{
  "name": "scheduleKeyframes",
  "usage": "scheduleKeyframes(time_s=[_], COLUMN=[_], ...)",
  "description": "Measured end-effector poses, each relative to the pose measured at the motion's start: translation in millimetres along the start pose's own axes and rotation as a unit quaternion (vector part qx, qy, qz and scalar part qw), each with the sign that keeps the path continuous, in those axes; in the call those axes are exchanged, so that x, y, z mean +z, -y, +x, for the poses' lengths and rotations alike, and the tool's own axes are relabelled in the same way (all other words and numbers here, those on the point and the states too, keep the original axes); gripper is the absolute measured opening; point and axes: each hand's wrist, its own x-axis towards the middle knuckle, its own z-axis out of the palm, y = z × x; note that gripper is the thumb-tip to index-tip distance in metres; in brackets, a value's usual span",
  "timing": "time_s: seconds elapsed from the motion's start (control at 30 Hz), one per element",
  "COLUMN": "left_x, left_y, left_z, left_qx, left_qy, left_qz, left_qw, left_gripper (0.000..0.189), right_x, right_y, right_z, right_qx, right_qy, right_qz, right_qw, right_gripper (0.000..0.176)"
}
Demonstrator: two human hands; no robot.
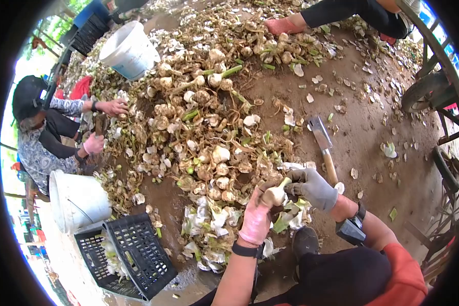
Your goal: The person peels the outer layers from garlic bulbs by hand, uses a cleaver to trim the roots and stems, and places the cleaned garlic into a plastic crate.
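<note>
My left hand (255, 218), in a pink glove with dirt-darkened fingers, is closed around a pale garlic bulb (274, 196) with a short stem pointing up and to the right. From the right, my right hand (315, 188), gloved in grey, has its fingers bent against the bulb's stem side. Below both hands lies a heap of peeled garlic skins (214, 219). Beyond them spreads a large pile of untrimmed garlic (204, 132) with roots and dry stalks. A cleaver (321, 135) with a wooden handle rests on the ground past my right hand.
At left, a co-worker (46, 132) sits by the pile, hands in the garlic. Two white buckets (122, 53) (71, 196) and a black plastic crate (140, 252) flank the pile. Another person's leg (331, 14) reaches in at top. A wheeled metal frame (443, 97) stands right.
</note>
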Motion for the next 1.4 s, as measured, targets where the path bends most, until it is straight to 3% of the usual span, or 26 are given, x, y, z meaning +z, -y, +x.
scheduleKeyframes(time_s=[0.1, 0.23, 0.33, 0.5, 0.57, 0.63, 0.67, 0.7, 0.77, 0.8, 0.9, 1.07, 1.4], left_x=[11, 12, 12, 6, 6, 13, 13, 13, 15, 14, 11, 4, 7], left_y=[-10, -16, -14, -8, -10, -15, -18, -20, -25, -24, -23, -17, -16], left_z=[-2, -3, -5, -3, -7, -9, -10, -12, -10, -7, -5, -6, -13], left_qx=[0.118, 0.122, 0.071, 0.063, 0.032, 0.046, 0.039, 0.029, 0.022, 0.028, 0.027, 0.021, 0.003], left_qy=[-0.041, -0.081, -0.045, -0.041, 0.006, 0.033, 0.031, 0.026, 0.002, -0.015, -0.033, -0.018, -0.072], left_qz=[0.135, 0.13, 0.041, 0.011, -0.017, -0.021, -0.012, -0.003, 0.014, 0.022, 0.014, 0.023, -0.017], left_qw=[0.983, 0.981, 0.996, 0.997, 0.999, 0.998, 0.999, 0.999, 1.0, 0.999, 0.999, 0.999, 0.997], left_gripper=[0.056, 0.047, 0.062, 0.061, 0.059, 0.058, 0.058, 0.059, 0.057, 0.055, 0.049, 0.052, 0.049], right_x=[3, 8, 5, 9, -1, -17, -25, -21, -16, -18, -13, -3, 18], right_y=[3, 8, -1, -5, -17, -20, -23, -16, 4, 11, 26, 26, 38], right_z=[-1, -3, 6, 24, 37, 46, 41, 34, 19, 14, 2, 6, -1], right_qx=[0.001, -0.086, -0.199, -0.178, -0.16, -0.149, -0.146, -0.142, -0.244, -0.223, -0.232, -0.284, -0.277], right_qy=[-0.008, -0.045, -0.11, -0.165, -0.181, -0.269, -0.198, -0.195, -0.12, -0.05, 0.009, -0.008, -0.065], right_qz=[0.066, -0.058, -0.217, -0.255, -0.257, -0.324, -0.285, -0.284, -0.259, -0.181, -0.156, -0.214, -0.413], right_qw=[0.998, 0.994, 0.949, 0.936, 0.936, 0.895, 0.926, 0.928, 0.927, 0.957, 0.96, 0.935, 0.865], right_gripper=[0.014, 0.014, 0.025, 0.021, 0.023, 0.017, 0.026, 0.026, 0.034, 0.038, 0.03, 0.02, 0.01])
